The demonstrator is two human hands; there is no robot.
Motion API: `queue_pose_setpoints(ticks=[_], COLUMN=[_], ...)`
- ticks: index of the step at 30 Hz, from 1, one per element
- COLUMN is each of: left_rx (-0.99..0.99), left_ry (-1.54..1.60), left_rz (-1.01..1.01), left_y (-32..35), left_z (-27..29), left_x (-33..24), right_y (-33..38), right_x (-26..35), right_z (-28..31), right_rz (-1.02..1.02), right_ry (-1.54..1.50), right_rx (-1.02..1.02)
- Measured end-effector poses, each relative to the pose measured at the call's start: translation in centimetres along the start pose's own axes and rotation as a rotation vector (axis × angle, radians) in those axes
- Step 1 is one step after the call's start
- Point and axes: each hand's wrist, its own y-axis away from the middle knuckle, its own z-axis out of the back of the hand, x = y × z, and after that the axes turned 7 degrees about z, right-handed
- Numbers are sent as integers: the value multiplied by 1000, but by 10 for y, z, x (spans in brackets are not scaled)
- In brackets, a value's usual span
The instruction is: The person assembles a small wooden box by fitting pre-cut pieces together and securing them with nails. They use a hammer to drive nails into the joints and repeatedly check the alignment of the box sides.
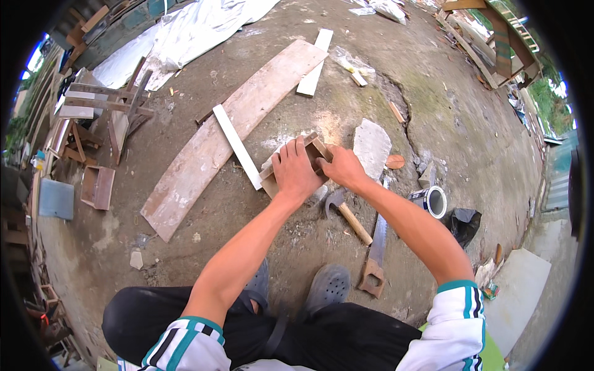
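1. Head view, the setting: an outdoor yard with a cracked, dirty concrete floor (383,93) scattered with offcuts. A long, weathered plank (229,133) lies diagonally across it, with a narrow white strip of wood (237,146) laid over its lower half. A pale plastic sheet (198,31) is spread at the top, and a rough wooden stool frame (111,111) stands at the left.

2. Head view, the left hand (296,170): it is closed down over a small wooden box frame (312,151) resting on the ground, fingers curled over the near edge and the palm pressing on top. The grip is firm, with the knuckles raised.

3. Head view, the right hand (342,167): it touches the right end of the same frame, fingers bent against the wood. Whether they pinch something small there cannot be told.

4. Head view, the frame's place: it sits in the middle of the floor, just beside the lower end of the white strip and next to a flat grey slab (371,145).

5. Head view, tools close by: a hammer (346,213) lies just below the hands, its wooden handle pointing toward the person. A hand saw (375,253) lies to its right, near a roll of tape (432,201) and a black bag (464,224).

6. Head view, the lower edge: the person crouches, grey clogs (328,287) on the concrete.
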Motion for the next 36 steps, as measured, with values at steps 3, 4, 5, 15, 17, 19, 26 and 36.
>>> queue_pose_setpoints(ticks=[3, 4, 5, 15, 17, 19, 26, 36], left_rx=[8, 20, 22, 30, 31, 33, 73, 355], left_ry=[21, 33, 23, 26, 14, -13, -99, -175], left_rz=[40, 56, 49, 75, 57, 54, -83, -151], left_y=[12, 17, 24, 38, 39, 36, 12, -14], left_z=[-10, -13, -14, -25, -28, -31, -31, -18], left_x=[-5, -4, -1, 18, 19, 21, 31, 38], right_y=[9, 12, 16, 19, 19, 17, 6, -1], right_x=[-2, -3, -5, -5, -11, -12, -21, -78], right_z=[-7, -11, -18, -50, -57, -63, -66, -71], right_rz=[-28, -45, -39, -59, -77, -88, -186, -145], right_ry=[83, 103, 110, 114, 94, 54, -12, -510], right_rx=[-56, -58, -45, -65, -83, -101, -18, -39])
